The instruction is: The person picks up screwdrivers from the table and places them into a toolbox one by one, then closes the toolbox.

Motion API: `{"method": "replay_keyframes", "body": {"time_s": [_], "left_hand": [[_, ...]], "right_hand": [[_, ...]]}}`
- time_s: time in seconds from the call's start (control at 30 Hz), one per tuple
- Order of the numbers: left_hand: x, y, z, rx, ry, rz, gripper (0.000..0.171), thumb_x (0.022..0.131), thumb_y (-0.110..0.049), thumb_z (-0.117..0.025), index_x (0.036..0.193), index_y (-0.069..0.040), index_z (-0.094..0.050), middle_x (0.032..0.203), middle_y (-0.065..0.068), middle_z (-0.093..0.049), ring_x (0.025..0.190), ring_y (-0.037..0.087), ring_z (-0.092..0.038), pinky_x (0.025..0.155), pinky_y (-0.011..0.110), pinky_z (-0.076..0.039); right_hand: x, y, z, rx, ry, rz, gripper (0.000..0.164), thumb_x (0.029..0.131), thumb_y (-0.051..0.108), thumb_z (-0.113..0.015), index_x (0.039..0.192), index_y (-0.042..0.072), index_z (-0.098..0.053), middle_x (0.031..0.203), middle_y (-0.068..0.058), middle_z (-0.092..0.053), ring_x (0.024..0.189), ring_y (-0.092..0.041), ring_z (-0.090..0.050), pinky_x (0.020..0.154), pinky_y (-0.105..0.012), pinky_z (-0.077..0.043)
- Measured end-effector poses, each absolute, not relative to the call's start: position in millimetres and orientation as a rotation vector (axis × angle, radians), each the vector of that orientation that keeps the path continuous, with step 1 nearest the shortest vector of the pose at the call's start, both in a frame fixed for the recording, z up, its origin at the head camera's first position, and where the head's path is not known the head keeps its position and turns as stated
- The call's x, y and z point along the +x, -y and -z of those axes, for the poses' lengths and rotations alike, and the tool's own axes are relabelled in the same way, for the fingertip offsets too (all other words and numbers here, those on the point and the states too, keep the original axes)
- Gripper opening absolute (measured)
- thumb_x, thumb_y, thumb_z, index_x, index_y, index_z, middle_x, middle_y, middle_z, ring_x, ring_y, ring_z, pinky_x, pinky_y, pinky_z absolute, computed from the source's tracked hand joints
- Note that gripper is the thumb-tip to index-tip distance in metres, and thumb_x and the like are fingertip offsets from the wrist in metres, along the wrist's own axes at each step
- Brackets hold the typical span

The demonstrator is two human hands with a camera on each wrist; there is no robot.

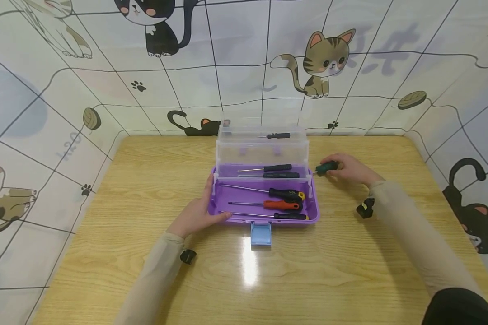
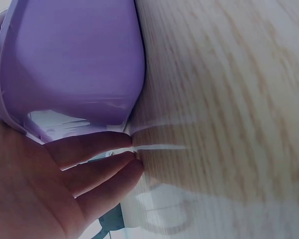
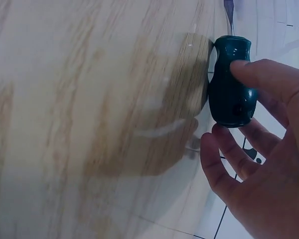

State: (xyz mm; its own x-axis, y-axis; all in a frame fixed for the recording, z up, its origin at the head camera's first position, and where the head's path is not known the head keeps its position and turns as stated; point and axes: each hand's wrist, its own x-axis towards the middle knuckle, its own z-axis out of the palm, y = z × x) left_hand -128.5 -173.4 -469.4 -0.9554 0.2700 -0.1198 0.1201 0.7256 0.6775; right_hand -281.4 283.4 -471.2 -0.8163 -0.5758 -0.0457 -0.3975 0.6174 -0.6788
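Observation:
In the head view, a purple toolbox [image 1: 315, 212] stands on the table with its clear lid raised. My left hand [image 1: 197, 214] holds its front left corner, thumb at the front rim and other fingers along the left side. The left wrist view shows the toolbox's purple wall [image 2: 79, 59] beside the left hand [image 2: 45, 184]. Off the right end, my right hand [image 1: 351, 168] pinches a short green-handled screwdriver [image 1: 326, 167]. In the right wrist view, the thumb of the right hand [image 3: 269, 184] lies on the screwdriver's handle [image 3: 233, 84]; its metal shaft points away from the palm.
Several screwdrivers lie in the toolbox, including a red-handled one [image 1: 282, 205] and a black-and-yellow one [image 1: 286, 194]. A small black screwdriver [image 1: 278, 135] shows at the raised lid [image 1: 262, 153]. A light blue latch [image 1: 261, 234] hangs in front. Cat-patterned cloth [image 1: 244, 85] stands behind the table.

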Motion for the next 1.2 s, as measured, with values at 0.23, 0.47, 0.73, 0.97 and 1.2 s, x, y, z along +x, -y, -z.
{"method": "replay_keyframes", "body": {"time_s": [0.23,0.47,0.73,0.97,1.2], "left_hand": [[-128.6,174.2,471.3,0.314,-2.711,-1.067,0.121,0.076,-0.053,-0.076,0.155,-0.024,0.011,0.105,0.029,-0.065,0.088,0.034,-0.065,0.081,0.049,-0.052],[-129.2,174.7,472.0,0.318,-2.720,-1.063,0.121,0.076,-0.053,-0.076,0.155,-0.026,0.012,0.101,0.028,-0.065,0.085,0.033,-0.065,0.079,0.048,-0.052],[-128.8,173.0,470.7,0.325,-2.723,-1.058,0.121,0.076,-0.052,-0.077,0.155,-0.023,0.011,0.100,0.028,-0.066,0.084,0.032,-0.065,0.079,0.048,-0.052],[-128.6,172.0,471.3,0.322,-2.729,-1.062,0.121,0.075,-0.053,-0.077,0.155,-0.026,0.010,0.100,0.027,-0.066,0.079,0.029,-0.064,0.076,0.048,-0.053],[-129.0,172.5,472.9,0.313,-2.735,-1.058,0.122,0.075,-0.054,-0.077,0.155,-0.027,0.011,0.097,0.026,-0.066,0.076,0.027,-0.064,0.074,0.046,-0.053]], "right_hand": [[-279.2,-281.9,473.3,-0.744,-2.615,1.010,0.032,0.089,0.002,-0.066,0.120,-0.004,-0.061,0.119,-0.027,-0.058,0.110,-0.040,-0.050,0.092,-0.056,-0.039],[-279.6,-284.4,478.1,-0.666,-2.632,1.030,0.034,0.090,0.007,-0.068,0.121,-0.002,-0.062,0.121,-0.026,-0.057,0.106,-0.039,-0.052,0.089,-0.052,-0.042],[-283.0,-288.2,484.3,-0.568,-2.632,1.046,0.034,0.089,0.012,-0.070,0.120,0.001,-0.063,0.122,-0.023,-0.057,0.099,-0.035,-0.052,0.084,-0.043,-0.041],[-276.9,-288.1,483.0,-0.572,-2.619,1.075,0.031,0.089,0.013,-0.070,0.116,-0.001,-0.061,0.116,-0.021,-0.058,0.092,-0.031,-0.052,0.080,-0.041,-0.041],[-274.1,-292.2,483.3,-0.577,-2.633,1.097,0.032,0.091,0.016,-0.069,0.117,0.000,-0.061,0.120,-0.021,-0.057,0.098,-0.033,-0.053,0.084,-0.045,-0.041]]}}
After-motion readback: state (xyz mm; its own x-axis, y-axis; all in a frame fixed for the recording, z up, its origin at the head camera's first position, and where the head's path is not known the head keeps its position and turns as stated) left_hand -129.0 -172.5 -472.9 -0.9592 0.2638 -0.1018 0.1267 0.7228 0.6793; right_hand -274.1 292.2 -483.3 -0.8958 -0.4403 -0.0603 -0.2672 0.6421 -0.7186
